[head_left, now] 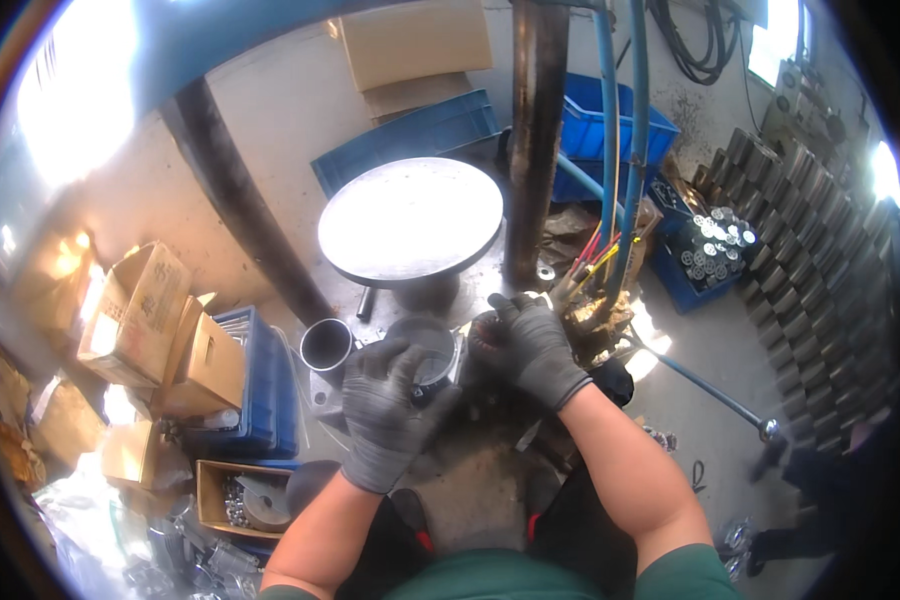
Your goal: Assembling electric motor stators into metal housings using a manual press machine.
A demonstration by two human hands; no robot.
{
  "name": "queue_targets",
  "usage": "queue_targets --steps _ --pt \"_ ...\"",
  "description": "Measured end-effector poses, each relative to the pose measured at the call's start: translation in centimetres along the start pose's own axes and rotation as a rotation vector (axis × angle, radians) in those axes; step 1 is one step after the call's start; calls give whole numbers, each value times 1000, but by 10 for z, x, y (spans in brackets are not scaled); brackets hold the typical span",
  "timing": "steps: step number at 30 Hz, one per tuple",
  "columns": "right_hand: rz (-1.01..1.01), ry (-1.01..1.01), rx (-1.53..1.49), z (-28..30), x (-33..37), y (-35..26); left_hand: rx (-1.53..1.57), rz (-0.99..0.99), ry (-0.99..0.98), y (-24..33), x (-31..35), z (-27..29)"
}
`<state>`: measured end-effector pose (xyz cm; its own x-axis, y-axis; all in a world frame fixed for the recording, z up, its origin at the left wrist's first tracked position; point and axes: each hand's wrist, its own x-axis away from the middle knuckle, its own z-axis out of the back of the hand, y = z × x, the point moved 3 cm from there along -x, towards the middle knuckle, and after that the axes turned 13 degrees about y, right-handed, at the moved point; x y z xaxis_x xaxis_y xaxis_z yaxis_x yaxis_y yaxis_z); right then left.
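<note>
Head view: both gloved hands work low at a cluttered bench below a round metal plate (pixel 410 220). The left hand (pixel 388 410) curls closed around a grey metal housing ring (pixel 425 345), which sits at bench centre just beside a short steel tube (pixel 326 345). The right hand (pixel 535 345) grips a copper-wound stator (pixel 488 335) touching the ring's right side.

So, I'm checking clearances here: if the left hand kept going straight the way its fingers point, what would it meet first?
Probably the grey metal cylindrical housing that the gloved left hand already rests against. Its fingers point up and slightly right, into the rim. Beyond stands the round metal plate, though depth is hard to judge.
</note>
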<state>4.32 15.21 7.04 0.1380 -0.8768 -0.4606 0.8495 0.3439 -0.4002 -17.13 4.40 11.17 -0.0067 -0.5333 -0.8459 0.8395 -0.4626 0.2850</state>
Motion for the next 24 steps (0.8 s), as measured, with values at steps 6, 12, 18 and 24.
queue_targets --steps 6,12,18,24 --pt "407 20 -315 -2 6 26 118 -34 -97 -13 -5 3" --pt "1 -22 -276 -10 24 37 45 67 -49 -27 13 2" --pt "-58 206 -476 -34 38 47 437 390 58 -52 28 -19" --pt "-653 262 -1104 -34 34 105 453 505 -13 -57 27 -35"
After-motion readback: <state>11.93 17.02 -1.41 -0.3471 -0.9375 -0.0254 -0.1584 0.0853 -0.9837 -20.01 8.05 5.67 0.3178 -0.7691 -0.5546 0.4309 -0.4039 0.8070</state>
